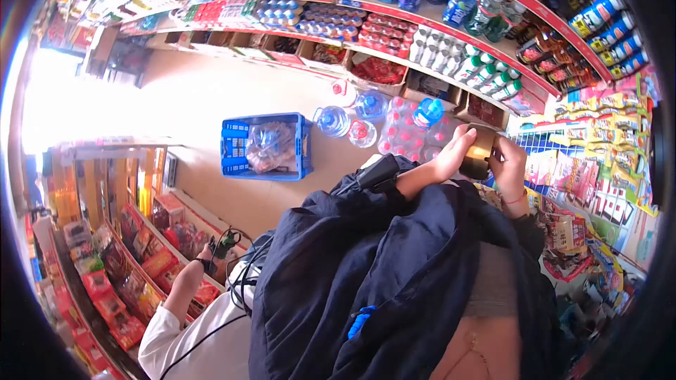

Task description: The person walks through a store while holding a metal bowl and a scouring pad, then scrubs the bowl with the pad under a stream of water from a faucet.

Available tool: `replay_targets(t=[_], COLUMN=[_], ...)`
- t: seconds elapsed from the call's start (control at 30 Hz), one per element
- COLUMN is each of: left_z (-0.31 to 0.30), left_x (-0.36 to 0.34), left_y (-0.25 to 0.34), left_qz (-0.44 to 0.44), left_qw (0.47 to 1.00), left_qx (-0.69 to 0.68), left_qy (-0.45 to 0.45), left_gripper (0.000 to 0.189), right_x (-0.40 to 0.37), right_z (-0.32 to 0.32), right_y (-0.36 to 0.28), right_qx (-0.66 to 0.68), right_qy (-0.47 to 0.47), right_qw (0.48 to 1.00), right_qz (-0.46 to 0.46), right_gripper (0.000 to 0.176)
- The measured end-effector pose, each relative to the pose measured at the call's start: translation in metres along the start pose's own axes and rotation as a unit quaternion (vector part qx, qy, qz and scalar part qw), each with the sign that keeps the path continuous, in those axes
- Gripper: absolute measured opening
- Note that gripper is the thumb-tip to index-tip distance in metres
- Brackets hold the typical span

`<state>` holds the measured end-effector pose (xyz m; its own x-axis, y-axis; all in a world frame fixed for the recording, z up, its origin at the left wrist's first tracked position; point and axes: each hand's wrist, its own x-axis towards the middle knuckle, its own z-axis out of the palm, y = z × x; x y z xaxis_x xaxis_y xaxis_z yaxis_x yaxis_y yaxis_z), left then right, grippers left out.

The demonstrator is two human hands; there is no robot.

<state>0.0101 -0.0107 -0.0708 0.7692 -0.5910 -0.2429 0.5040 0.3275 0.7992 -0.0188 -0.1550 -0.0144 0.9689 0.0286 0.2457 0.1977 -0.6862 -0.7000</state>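
Observation:
A gold-coloured cylindrical can [479,150] with a dark top is held between both hands in front of the dark jacket. My left hand [454,153] is closed on its left side, fingers over the upper part. On the other side, my right hand [511,165] grips the can with bent fingers, and a thin red string circles that wrist. The label on the can is too small to read. Just beyond the hands, a shrink-wrapped pack of bottles with pink caps [405,130] stands on the floor.
A blue crate [304,148] holding a plastic-wrapped bundle sits on the floor. Near it stand large water bottles [332,121]. Drink shelves [394,7] curve across the back; snack bags [563,169] hang at right. Another person's hand [211,257] holds something with black cables at lower left.

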Motion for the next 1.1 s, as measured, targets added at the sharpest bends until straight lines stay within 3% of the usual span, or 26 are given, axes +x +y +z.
replay_targets(t=[0.07, 0.2, 0.33, 0.47, 0.7, 0.8, 0.9, 0.97, 1.03, 1.1], left_z=[0.002, -0.003, 0.002, 0.010, 0.009, 0.007, 0.013, 0.015, 0.007, 0.005], left_x=[0.006, 0.018, 0.022, 0.021, 0.032, 0.032, 0.029, 0.026, 0.032, 0.030], left_y=[-0.002, -0.018, -0.014, 0.000, -0.016, -0.004, -0.008, 0.001, -0.011, -0.007], left_qz=[-0.002, -0.001, -0.077, -0.152, -0.059, -0.144, -0.175, -0.166, -0.126, -0.115], left_qw=[1.000, 0.999, 0.995, 0.982, 0.997, 0.982, 0.981, 0.980, 0.983, 0.984], left_qx=[0.006, 0.031, -0.042, -0.062, -0.006, -0.077, -0.048, -0.083, -0.120, -0.120], left_qy=[0.027, 0.025, -0.053, -0.095, -0.049, -0.090, -0.071, -0.075, -0.058, -0.059], left_gripper=[0.051, 0.051, 0.052, 0.047, 0.044, 0.045, 0.054, 0.050, 0.045, 0.044], right_x=[-0.004, -0.013, -0.009, -0.004, -0.019, -0.017, -0.008, -0.010, -0.014, -0.013], right_z=[-0.002, -0.008, -0.015, -0.022, -0.017, -0.017, -0.023, -0.026, -0.021, -0.020], right_y=[0.008, 0.014, 0.011, 0.015, 0.020, 0.017, 0.017, 0.019, 0.025, 0.028], right_qx=[-0.048, -0.037, 0.012, -0.039, -0.042, -0.009, -0.010, -0.040, -0.121, -0.106], right_qy=[-0.010, -0.062, -0.048, -0.027, -0.033, -0.035, -0.005, 0.006, -0.054, -0.072], right_qw=[0.998, 0.997, 0.996, 0.999, 0.999, 0.999, 0.999, 0.999, 0.991, 0.992], right_qz=[-0.044, -0.033, 0.073, 0.028, 0.009, 0.034, 0.033, 0.034, -0.004, -0.018], right_gripper=[0.021, 0.018, 0.017, 0.023, 0.020, 0.015, 0.014, 0.017, 0.017, 0.020])
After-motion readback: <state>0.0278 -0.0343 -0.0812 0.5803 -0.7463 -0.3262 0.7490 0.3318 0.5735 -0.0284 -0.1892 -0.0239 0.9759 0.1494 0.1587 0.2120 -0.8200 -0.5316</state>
